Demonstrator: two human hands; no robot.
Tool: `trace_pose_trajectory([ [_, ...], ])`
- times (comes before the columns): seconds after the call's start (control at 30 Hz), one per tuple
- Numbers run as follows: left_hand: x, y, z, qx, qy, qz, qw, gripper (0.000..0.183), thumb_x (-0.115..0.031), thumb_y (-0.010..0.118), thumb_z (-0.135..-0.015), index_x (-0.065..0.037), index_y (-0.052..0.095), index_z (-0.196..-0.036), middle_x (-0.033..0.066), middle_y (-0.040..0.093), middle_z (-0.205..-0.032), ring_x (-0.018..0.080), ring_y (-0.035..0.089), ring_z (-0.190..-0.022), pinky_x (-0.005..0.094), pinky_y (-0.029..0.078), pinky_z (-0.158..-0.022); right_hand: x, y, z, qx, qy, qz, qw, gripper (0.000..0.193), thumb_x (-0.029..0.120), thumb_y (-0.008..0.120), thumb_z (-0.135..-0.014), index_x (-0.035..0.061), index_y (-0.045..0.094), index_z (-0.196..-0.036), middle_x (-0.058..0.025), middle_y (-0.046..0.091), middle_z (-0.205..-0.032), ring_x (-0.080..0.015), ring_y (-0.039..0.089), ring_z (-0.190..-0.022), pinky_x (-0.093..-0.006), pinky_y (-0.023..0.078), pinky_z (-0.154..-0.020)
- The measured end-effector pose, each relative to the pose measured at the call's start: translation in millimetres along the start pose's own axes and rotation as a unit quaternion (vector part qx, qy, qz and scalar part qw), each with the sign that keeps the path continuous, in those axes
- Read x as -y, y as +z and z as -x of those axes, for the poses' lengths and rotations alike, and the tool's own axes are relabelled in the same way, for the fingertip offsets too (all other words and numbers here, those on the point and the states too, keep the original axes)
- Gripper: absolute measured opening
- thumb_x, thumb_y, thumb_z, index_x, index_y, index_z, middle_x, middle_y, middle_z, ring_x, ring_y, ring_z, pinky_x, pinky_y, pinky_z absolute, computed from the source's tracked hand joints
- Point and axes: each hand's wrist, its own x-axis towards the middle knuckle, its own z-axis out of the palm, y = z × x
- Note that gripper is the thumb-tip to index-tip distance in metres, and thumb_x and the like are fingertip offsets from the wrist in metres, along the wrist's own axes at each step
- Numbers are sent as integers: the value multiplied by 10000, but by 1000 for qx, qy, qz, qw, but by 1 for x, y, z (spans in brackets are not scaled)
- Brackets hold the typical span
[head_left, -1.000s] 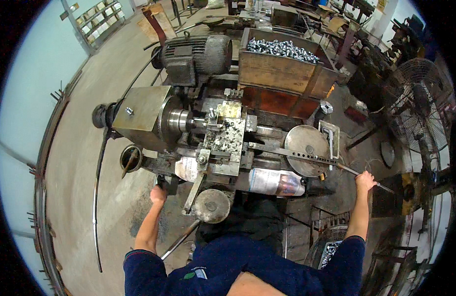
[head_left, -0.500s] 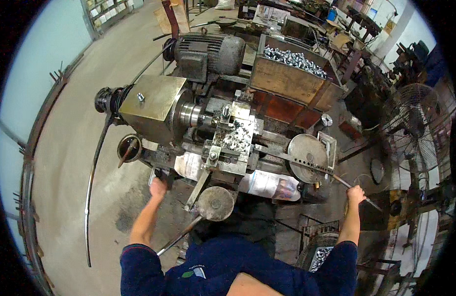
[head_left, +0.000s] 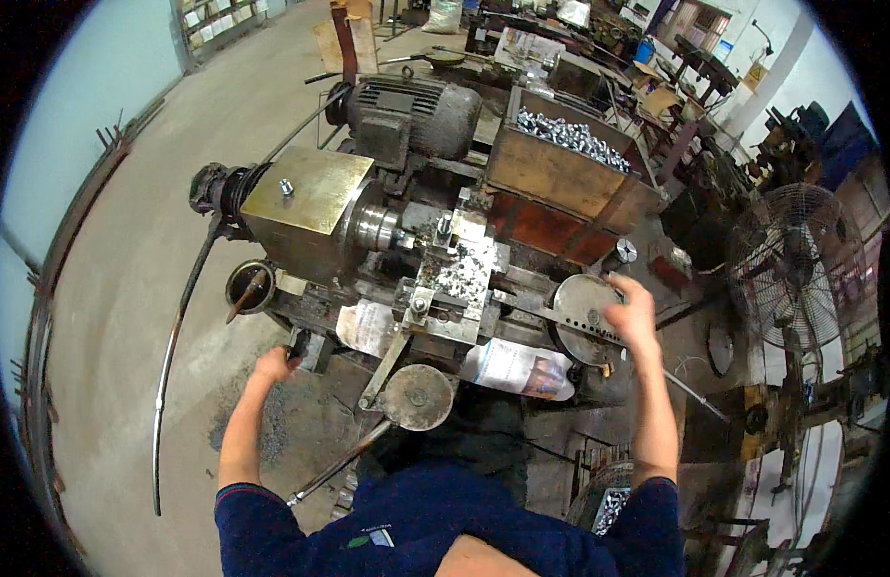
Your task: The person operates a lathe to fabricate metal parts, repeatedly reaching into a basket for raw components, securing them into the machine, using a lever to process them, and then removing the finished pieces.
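A small metal lathe (head_left: pixel 459 269) stands before me, chips strewn over its tool slide. My left hand (head_left: pixel 274 365) is low at its left, fingers curled at a small dark part beside a grey metal block; what they grip is largely hidden. Raised over the round metal plate (head_left: pixel 580 293) at the right, my right hand (head_left: pixel 635 315) is open, fingers apart and somewhat blurred. Below that hand runs the lever rod (head_left: pixel 697 392), joined to a flat bar with holes (head_left: pixel 551 313). At the spindle, a chuck (head_left: pixel 380 229) faces the slide.
Behind the slide stands a wooden box (head_left: pixel 551 165) heaped with small shiny metal parts. An electric motor (head_left: pixel 416 111) is at the back, a fan (head_left: pixel 796 264) at the right. A second round plate (head_left: pixel 418 396) and a long rod (head_left: pixel 159 423) jut near me. A cup (head_left: pixel 248 287) holds a brush.
My right hand has let go of the lever rod and moved left and up, over the round plate. My left hand has shifted slightly left and down. The view has moved a little.
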Motion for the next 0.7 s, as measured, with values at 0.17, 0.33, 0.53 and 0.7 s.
trace_pose_trajectory([
  [0.17,-1,-132,33,-188,62,107,974,396,-329,606,-790,-45,596,-1066,186,638,-869,288,621,-757,379,479,-682,169,78,-53,-45,-417,-72,905,379,170,650,-512,31,624,-864,-124,596,-885,-308,533,-921,-398,418,-829],
  [0.33,29,-232,109,-463,-22,34,885,311,-297,528,-864,-43,599,-1029,177,632,-769,303,616,-672,393,471,-618,242,152,-82,129,-364,178,905,258,213,621,-547,51,675,-741,-132,620,-832,-288,547,-890,-402,367,-877],
  [0.53,12,-131,148,-384,-174,-46,906,457,-444,643,-725,-16,568,-867,221,605,-748,397,596,-737,457,454,-652,231,174,-84,154,-361,172,904,275,226,624,-560,49,680,-764,-140,631,-831,-298,565,-879,-421,369,-892],
  [0.7,28,-140,144,-278,-140,45,949,381,-340,680,-703,0,556,-822,230,594,-747,403,583,-712,457,447,-644,240,166,-84,190,-335,223,896,286,241,609,-613,58,690,-818,-162,642,-915,-305,558,-979,-462,278,-1017],
])
